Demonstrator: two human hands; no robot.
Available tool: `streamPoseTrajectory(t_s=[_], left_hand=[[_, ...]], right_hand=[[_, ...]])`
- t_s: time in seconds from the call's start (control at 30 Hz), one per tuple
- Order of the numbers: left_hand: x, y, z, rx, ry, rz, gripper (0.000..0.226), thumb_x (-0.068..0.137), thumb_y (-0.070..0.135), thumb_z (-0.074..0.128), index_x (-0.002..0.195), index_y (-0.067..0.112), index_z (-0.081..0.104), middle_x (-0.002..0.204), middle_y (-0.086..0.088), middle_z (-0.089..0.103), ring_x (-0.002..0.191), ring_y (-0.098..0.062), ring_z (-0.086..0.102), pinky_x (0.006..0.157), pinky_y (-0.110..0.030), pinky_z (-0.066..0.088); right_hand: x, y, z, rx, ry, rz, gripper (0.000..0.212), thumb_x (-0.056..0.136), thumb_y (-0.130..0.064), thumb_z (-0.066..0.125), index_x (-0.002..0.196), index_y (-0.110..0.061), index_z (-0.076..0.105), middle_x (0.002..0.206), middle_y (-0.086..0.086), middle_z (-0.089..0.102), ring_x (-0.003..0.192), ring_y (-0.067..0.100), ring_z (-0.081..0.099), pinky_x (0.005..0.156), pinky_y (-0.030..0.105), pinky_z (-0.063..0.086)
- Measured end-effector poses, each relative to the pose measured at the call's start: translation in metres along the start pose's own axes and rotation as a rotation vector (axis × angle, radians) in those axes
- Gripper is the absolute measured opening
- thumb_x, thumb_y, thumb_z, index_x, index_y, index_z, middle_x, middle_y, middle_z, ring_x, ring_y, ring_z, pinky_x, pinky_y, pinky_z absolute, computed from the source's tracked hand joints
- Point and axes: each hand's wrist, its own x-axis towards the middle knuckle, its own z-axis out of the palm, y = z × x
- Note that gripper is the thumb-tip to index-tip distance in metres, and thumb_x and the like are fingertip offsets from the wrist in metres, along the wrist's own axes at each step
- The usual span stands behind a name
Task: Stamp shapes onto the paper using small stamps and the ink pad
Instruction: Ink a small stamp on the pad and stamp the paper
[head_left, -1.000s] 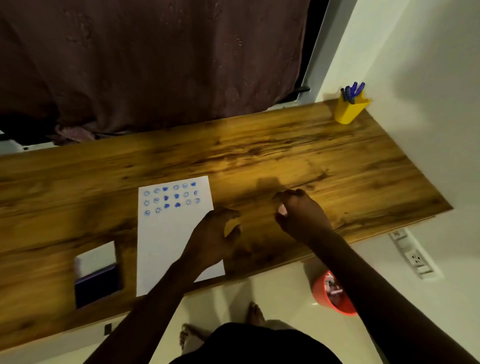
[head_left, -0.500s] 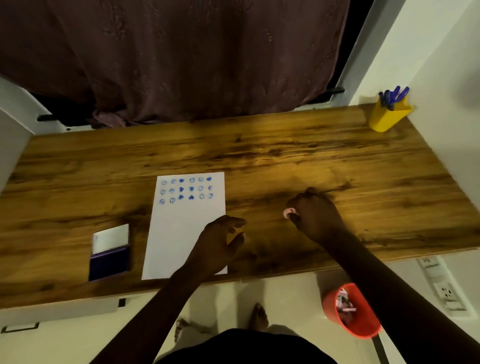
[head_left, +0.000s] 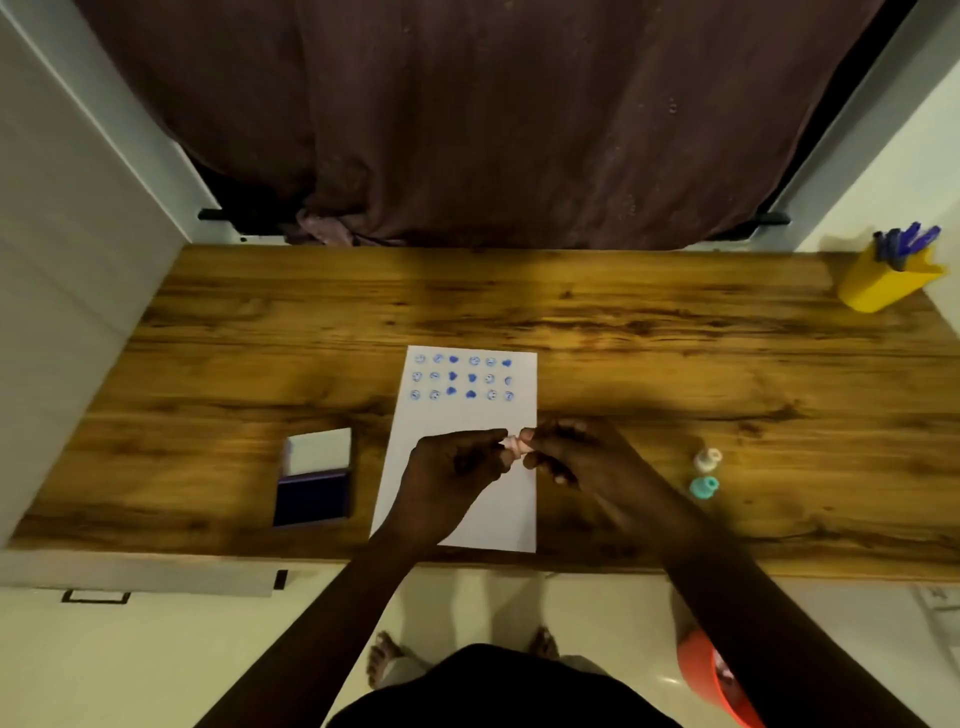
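Observation:
A white sheet of paper (head_left: 462, 483) lies on the wooden desk (head_left: 623, 332), with three rows of blue stamped shapes (head_left: 462, 376) near its far end. Above the sheet's middle, my left hand (head_left: 452, 467) and my right hand (head_left: 566, 454) meet, and both pinch a small pink stamp (head_left: 513, 444) between their fingertips. An open ink pad (head_left: 316, 480) with a dark blue surface and a raised white lid sits left of the paper. Two more small stamps, a white one (head_left: 707, 459) and a teal one (head_left: 703, 487), stand on the desk to the right.
A yellow cup (head_left: 883, 283) holding blue pens stands at the desk's far right corner. A dark curtain (head_left: 467, 130) hangs behind the desk. White walls close in on both sides. An orange bin (head_left: 711, 680) sits on the floor below the front edge, right.
My right hand carried the pink stamp from the bare desk leftward over the paper, and my left hand rose to meet it. The view shifted, revealing the two stamps on the right.

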Motion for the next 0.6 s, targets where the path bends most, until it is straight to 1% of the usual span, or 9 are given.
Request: streamPoseTrajectory(t_s=[0.1,0.13,0.2,0.23,0.3,0.33,0.43,0.53,0.6], left_hand=[[-0.010,0.004,-0.020,0.056,0.029,0.053,0.055,0.083,-0.002,0.080,0.113,0.044,0.074,0.115,0.020,0.079,0.114,-0.009,0.073,0.101,-0.030,0.057],[-0.013,0.003,-0.027,0.108,0.038,0.069,0.049,0.084,0.001,0.081,0.113,0.040,0.076,0.116,0.019,0.078,0.116,-0.007,0.072,0.103,-0.031,0.057],[-0.019,0.000,-0.043,0.189,0.042,0.079,0.033,0.086,0.010,0.081,0.117,0.021,0.078,0.120,0.005,0.079,0.116,-0.009,0.072,0.105,-0.037,0.056],[-0.022,-0.002,-0.049,0.200,0.049,0.071,0.032,0.087,0.012,0.080,0.119,0.014,0.077,0.120,0.001,0.079,0.115,-0.009,0.073,0.104,-0.035,0.057],[-0.029,-0.004,-0.066,0.200,0.072,0.041,0.027,0.089,0.014,0.079,0.116,0.014,0.078,0.110,0.004,0.081,0.105,-0.004,0.075,0.096,-0.028,0.060],[-0.032,-0.004,-0.075,0.200,0.088,0.023,0.022,0.090,0.016,0.079,0.112,0.019,0.080,0.102,0.006,0.082,0.097,-0.005,0.077,0.091,-0.026,0.061],[-0.039,-0.009,-0.102,0.163,0.171,-0.060,0.016,0.090,0.018,0.078,0.099,0.031,0.079,0.085,0.003,0.083,0.081,-0.012,0.078,0.080,-0.033,0.063],[-0.048,-0.018,-0.137,0.079,0.233,-0.104,0.005,0.092,0.019,0.076,0.094,0.021,0.080,0.081,-0.003,0.080,0.075,-0.023,0.077,0.068,-0.035,0.062],[-0.055,-0.021,-0.161,0.005,0.291,-0.117,0.011,0.093,0.015,0.075,0.102,0.016,0.081,0.092,-0.009,0.082,0.086,-0.030,0.079,0.071,-0.034,0.065]], right_hand=[[0.005,-0.002,0.027,-0.036,-0.031,0.042,0.033,0.093,-0.047,0.067,0.108,-0.019,0.074,0.087,0.008,0.079,0.063,0.006,0.063,0.056,0.019,0.048],[0.007,-0.002,0.037,-0.087,-0.032,0.065,0.036,0.094,-0.051,0.063,0.107,-0.019,0.073,0.081,0.005,0.078,0.059,0.004,0.063,0.053,0.018,0.048],[0.013,-0.002,0.056,-0.195,-0.057,0.086,0.041,0.096,-0.056,0.058,0.098,-0.019,0.073,0.068,0.000,0.073,0.052,0.003,0.061,0.048,0.017,0.045],[0.016,-0.002,0.063,-0.230,-0.081,0.075,0.041,0.096,-0.056,0.056,0.091,-0.019,0.074,0.063,-0.002,0.071,0.050,0.004,0.060,0.048,0.017,0.045],[0.022,-0.003,0.078,-0.294,-0.126,0.024,0.038,0.098,-0.051,0.056,0.084,-0.020,0.073,0.060,-0.004,0.069,0.052,0.005,0.060,0.052,0.019,0.045],[0.025,-0.004,0.085,-0.327,-0.144,-0.007,0.034,0.099,-0.048,0.057,0.084,-0.021,0.072,0.061,-0.006,0.070,0.055,0.006,0.060,0.055,0.019,0.046],[0.036,-0.007,0.102,-0.403,-0.171,-0.091,0.017,0.093,-0.043,0.068,0.087,-0.027,0.071,0.074,-0.013,0.074,0.068,0.008,0.068,0.064,0.019,0.050],[0.045,-0.014,0.123,-0.443,-0.183,-0.158,0.024,0.085,-0.050,0.074,0.089,-0.027,0.072,0.082,-0.015,0.075,0.079,0.001,0.071,0.066,0.015,0.051],[0.050,-0.016,0.141,-0.523,-0.175,-0.211,0.027,0.083,-0.053,0.076,0.088,-0.027,0.073,0.082,-0.018,0.074,0.082,-0.004,0.068,0.063,0.009,0.050]])
